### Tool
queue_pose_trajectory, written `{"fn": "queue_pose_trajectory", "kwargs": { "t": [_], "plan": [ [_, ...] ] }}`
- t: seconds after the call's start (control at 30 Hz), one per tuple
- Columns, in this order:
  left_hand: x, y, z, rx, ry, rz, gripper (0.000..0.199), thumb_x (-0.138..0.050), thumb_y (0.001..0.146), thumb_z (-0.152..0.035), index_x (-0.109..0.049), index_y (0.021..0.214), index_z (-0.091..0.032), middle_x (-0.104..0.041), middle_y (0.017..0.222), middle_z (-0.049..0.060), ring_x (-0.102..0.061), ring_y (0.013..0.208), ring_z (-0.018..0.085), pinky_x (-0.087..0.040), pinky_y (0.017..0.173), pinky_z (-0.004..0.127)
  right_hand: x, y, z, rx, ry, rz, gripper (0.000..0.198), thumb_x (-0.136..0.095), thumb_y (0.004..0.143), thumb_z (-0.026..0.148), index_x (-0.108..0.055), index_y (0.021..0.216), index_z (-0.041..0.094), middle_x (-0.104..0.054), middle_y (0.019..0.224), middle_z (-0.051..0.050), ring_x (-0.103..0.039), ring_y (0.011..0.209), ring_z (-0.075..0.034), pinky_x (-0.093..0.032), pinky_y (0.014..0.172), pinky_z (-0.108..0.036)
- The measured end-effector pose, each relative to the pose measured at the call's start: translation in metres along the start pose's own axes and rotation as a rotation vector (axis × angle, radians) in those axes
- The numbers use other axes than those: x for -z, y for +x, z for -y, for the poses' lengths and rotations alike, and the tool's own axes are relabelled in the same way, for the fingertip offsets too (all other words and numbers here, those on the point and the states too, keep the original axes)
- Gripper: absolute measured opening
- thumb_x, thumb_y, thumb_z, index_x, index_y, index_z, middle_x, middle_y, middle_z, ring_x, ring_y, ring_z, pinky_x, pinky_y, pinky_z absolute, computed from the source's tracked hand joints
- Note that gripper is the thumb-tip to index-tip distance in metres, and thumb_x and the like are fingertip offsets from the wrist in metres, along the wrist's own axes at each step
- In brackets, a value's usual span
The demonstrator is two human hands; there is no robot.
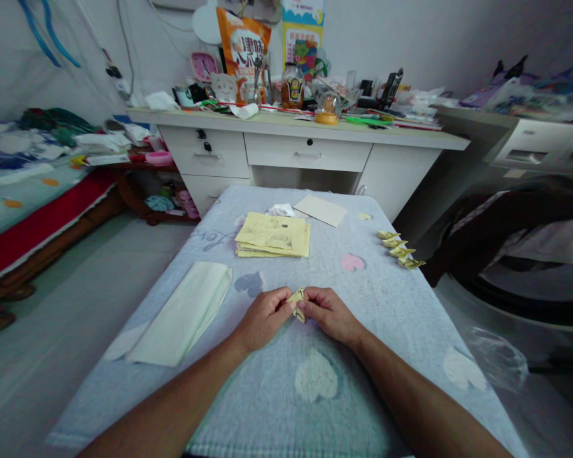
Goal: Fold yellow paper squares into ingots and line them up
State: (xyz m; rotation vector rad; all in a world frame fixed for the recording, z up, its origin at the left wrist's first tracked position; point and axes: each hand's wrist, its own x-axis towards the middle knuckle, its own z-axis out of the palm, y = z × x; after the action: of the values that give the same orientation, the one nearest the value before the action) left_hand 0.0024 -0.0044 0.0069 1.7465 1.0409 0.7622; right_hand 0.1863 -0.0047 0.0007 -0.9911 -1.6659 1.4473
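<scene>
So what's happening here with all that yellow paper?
A person holds a small folded paper between the fingers and thumbs of the left hand and right hand, above a blue cloth. Four folded pieces sit in a row by the right edge. A yellow stack lies beyond the hands, and a pale folded sheet lies to the left.

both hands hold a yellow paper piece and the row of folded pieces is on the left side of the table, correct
Not left: the head view shows the folded pieces on the right side of the table. The rest holds.
</scene>
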Motion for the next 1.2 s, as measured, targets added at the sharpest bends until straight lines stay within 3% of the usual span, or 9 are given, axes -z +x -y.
{"fn": "queue_pose_trajectory", "kwargs": {
  "t": [0.17,0.4,0.6,0.73,0.8,0.9,0.97,1.07,1.2],
  "plan": [
    [0.002,-0.001,0.000,-0.018,-0.002,0.062,0.029,-0.045,0.091,-0.036,-0.048,0.069,-0.017,-0.042,0.064,-0.004,-0.041,0.062,0.011,-0.031,0.058,0.023,0.000,0.000,0.000,-0.041,-0.010,-0.001,0.047,-0.048,0.090,0.053,-0.058,0.065,0.015,-0.049,0.057,0.002,-0.042,0.054,-0.010,-0.034,0.055,-0.023],
    [-0.003,-0.001,0.001,-0.012,-0.014,0.048,0.027,-0.046,0.090,-0.031,-0.043,0.067,-0.017,-0.039,0.063,-0.004,-0.039,0.062,0.011,-0.030,0.059,0.023,-0.003,0.002,0.001,-0.020,-0.072,-0.098,0.042,-0.051,0.089,0.054,-0.050,0.067,0.018,-0.045,0.060,0.004,-0.041,0.057,-0.010,-0.033,0.055,-0.021],
    [-0.001,0.000,0.002,0.001,-0.067,0.029,0.028,-0.047,0.090,-0.036,-0.047,0.070,-0.016,-0.041,0.064,-0.004,-0.040,0.063,0.011,-0.031,0.059,0.023,-0.001,0.001,0.001,-0.002,-0.006,-0.076,0.045,-0.044,0.092,0.054,-0.052,0.068,0.017,-0.048,0.061,0.002,-0.044,0.057,-0.010,-0.035,0.055,-0.022],
    [-0.001,0.002,0.006,-0.002,-0.099,-0.028,0.030,-0.047,0.090,-0.039,-0.047,0.071,-0.017,-0.043,0.065,-0.004,-0.042,0.063,0.011,-0.033,0.059,0.023,-0.001,0.000,0.003,0.010,0.073,-0.027,0.038,-0.055,0.087,0.053,-0.054,0.074,0.017,-0.053,0.068,0.001,-0.046,0.062,-0.011,-0.037,0.060,-0.023],
    [-0.003,0.001,0.007,-0.008,-0.091,-0.084,0.020,-0.049,0.089,-0.036,-0.052,0.083,-0.017,-0.049,0.070,-0.003,-0.046,0.065,0.012,-0.037,0.062,0.023,-0.002,0.001,0.002,0.005,0.080,-0.027,0.036,-0.060,0.084,0.051,-0.055,0.075,0.017,-0.052,0.068,0.002,-0.045,0.063,-0.011,-0.037,0.061,-0.023],
    [-0.006,-0.001,0.004,-0.015,0.054,-0.315,0.024,-0.058,0.083,-0.028,-0.049,0.104,-0.020,-0.055,0.088,-0.001,-0.051,0.070,0.012,-0.042,0.066,0.024,-0.004,0.002,0.000,0.000,0.081,-0.051,0.035,-0.060,0.083,0.050,-0.053,0.073,0.017,-0.052,0.066,0.002,-0.044,0.062,-0.011,-0.036,0.060,-0.023],
    [-0.007,-0.003,0.000,-0.049,0.194,-0.371,0.016,-0.059,0.081,-0.025,-0.050,0.094,-0.021,-0.054,0.087,0.000,-0.052,0.072,0.013,-0.043,0.067,0.024,-0.004,0.002,-0.002,-0.002,0.072,-0.074,0.035,-0.060,0.083,0.050,-0.053,0.072,0.018,-0.051,0.065,0.002,-0.044,0.061,-0.011,-0.036,0.059,-0.023],
    [-0.006,-0.004,-0.005,-0.107,0.285,-0.292,0.005,-0.052,0.085,-0.022,-0.054,0.081,-0.020,-0.054,0.081,0.001,-0.054,0.073,0.014,-0.043,0.067,0.025,-0.005,0.003,-0.002,-0.005,0.044,-0.085,0.034,-0.060,0.083,0.049,-0.054,0.071,0.018,-0.052,0.065,0.002,-0.044,0.061,-0.011,-0.036,0.059,-0.023],
    [-0.005,-0.003,-0.008,-0.115,0.171,-0.211,0.007,-0.051,0.086,-0.020,-0.058,0.087,-0.019,-0.058,0.090,0.003,-0.058,0.078,0.015,-0.048,0.071,0.026,-0.005,0.003,-0.002,0.009,0.034,-0.079,0.034,-0.059,0.083,0.049,-0.055,0.072,0.017,-0.054,0.067,0.001,-0.046,0.063,-0.012,-0.037,0.062,-0.024]
  ]
}}
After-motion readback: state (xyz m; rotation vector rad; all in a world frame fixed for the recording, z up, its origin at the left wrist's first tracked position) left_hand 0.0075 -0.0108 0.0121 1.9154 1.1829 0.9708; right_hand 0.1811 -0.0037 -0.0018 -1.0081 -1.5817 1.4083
